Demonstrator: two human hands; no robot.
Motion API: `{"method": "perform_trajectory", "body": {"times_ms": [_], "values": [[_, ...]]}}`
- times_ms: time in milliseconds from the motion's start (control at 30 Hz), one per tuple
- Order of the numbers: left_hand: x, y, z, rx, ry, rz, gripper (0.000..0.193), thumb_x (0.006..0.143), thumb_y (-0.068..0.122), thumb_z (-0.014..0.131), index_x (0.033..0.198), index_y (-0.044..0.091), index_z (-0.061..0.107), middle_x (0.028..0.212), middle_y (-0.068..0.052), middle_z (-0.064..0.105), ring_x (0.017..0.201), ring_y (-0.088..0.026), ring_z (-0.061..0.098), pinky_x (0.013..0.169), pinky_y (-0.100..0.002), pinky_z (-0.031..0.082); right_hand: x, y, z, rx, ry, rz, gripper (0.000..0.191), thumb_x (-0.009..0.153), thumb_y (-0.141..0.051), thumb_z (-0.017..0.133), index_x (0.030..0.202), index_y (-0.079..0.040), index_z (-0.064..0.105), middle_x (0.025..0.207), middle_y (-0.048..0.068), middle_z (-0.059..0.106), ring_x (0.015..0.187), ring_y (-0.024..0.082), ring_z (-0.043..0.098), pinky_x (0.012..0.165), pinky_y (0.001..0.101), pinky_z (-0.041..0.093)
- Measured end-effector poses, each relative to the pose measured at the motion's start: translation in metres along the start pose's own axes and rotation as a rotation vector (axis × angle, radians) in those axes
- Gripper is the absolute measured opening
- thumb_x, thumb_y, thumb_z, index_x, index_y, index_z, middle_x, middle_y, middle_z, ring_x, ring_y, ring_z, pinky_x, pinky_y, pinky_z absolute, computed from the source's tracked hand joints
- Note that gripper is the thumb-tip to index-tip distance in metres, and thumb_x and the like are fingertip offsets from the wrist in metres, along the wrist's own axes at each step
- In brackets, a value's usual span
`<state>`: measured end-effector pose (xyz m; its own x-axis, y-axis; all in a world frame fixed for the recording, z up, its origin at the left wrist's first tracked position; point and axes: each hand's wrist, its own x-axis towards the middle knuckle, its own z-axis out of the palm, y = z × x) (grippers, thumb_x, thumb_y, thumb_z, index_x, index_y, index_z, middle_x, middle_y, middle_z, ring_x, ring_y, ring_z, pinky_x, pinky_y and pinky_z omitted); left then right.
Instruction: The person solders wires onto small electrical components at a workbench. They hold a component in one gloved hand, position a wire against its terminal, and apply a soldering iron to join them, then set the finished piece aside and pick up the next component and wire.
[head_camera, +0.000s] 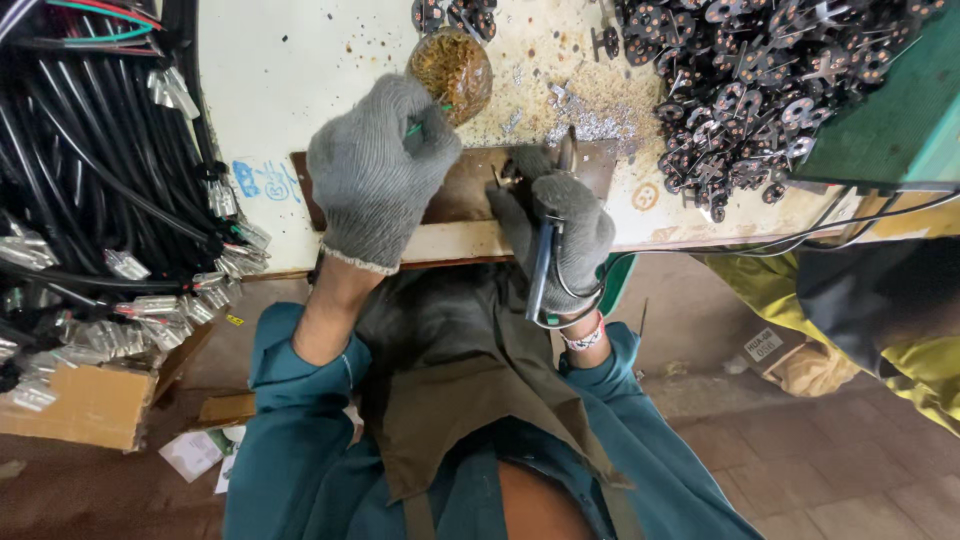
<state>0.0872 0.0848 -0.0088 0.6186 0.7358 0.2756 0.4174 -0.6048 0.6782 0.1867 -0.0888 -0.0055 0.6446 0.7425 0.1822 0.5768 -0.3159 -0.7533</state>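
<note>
at frame centre our left hand (375, 170) is fisted round a green-handled tool (418, 126); our right hand (560, 225) grips dark pliers (543, 268), pinning a small metal part (512, 176) on the brown plate (465, 188). we'd best keep the part flat and the strokes short.

the right hand (560, 225) hides its small workpiece; the parts pile (770, 90) runs off the top edge.
</note>
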Motion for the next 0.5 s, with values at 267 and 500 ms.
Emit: {"method": "perform_trajectory", "body": {"times_ms": [267, 500], "values": [[-0.031, 0.007, -0.046, -0.461, -0.314, -0.289, 0.010, 0.095, 0.005, 0.075, 0.101, 0.004, 0.066, 0.091, -0.012, 0.070, 0.074, -0.023, 0.073, 0.068, -0.036, 0.056, 0.000, 0.005, -0.008, 0.182, -0.073, -0.001, 0.044, 0.094, 0.003, 0.084, 0.122, -0.006, 0.051, 0.126, 0.015, 0.072, 0.102, 0.022, 0.074, 0.093, 0.0322, 0.059], [-0.058, 0.002, -0.017, -0.275, -0.315, -0.066, 0.017, 0.091, 0.012, 0.076, 0.106, 0.010, 0.070, 0.102, -0.012, 0.073, 0.086, -0.033, 0.071, 0.071, -0.041, 0.056, -0.016, 0.008, -0.004, 0.145, -0.085, -0.089, 0.054, 0.072, -0.008, 0.089, 0.111, 0.001, 0.052, 0.103, 0.019, 0.067, 0.092, 0.034, 0.069, 0.090, 0.0444, 0.055]]}}
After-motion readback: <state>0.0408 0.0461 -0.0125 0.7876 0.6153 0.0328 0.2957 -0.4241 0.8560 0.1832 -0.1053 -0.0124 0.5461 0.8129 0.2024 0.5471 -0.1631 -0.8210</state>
